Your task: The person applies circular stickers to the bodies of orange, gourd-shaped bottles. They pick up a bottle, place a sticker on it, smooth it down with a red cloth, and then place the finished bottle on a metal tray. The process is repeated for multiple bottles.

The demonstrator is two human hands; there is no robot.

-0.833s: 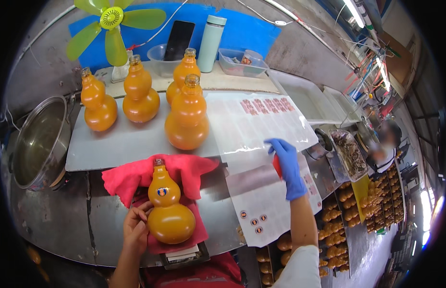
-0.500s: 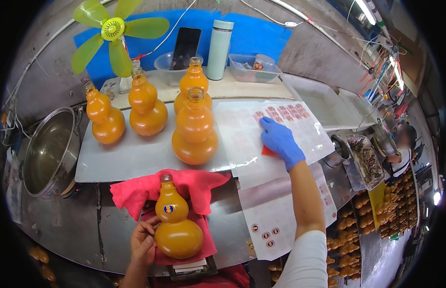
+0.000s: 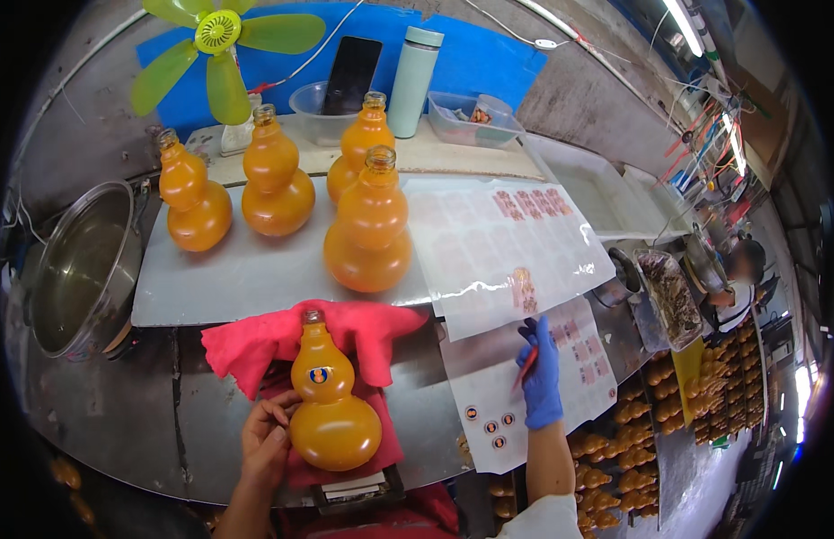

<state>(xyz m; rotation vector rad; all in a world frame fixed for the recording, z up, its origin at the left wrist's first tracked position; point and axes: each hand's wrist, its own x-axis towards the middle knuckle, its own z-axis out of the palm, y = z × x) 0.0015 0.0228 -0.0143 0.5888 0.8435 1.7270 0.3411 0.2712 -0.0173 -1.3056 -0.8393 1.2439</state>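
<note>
Nearest, an orange gourd-shaped bottle (image 3: 334, 433) rests on a pinkish-red cloth (image 3: 372, 350), its neck directed away from the person and a round dark-blue sticker (image 3: 318, 375) on its upper bulb. The bare left hand (image 3: 266, 442) lies at the bottle's left side, fingers bent and fingertips against it near the waist; whether thumb and fingers grip cannot be told. To the right, a lower white sheet (image 3: 471, 373) carries four round stickers (image 3: 491, 428) in its near left part and rows of small reddish labels at its right. Above it, the blue-gloved right hand (image 3: 541, 373) is closed on a small red tool (image 3: 527, 363). Just beyond the glove, a reddish-brown decal (image 3: 524, 291) lies near the close edge of an upper glossy sheet (image 3: 471, 260); four similar decals (image 3: 533, 204) stand in a row at that sheet's far side. Left of this sheet, four further gourd-shaped bottles (image 3: 369, 256) stand upright, with a steel basin (image 3: 80, 269) at far left. Behind, along the wall: a green fan (image 3: 217, 34), a phone (image 3: 352, 76) leaning in a clear tub (image 3: 313, 117), and a pale-green flask (image 3: 414, 85).
</note>
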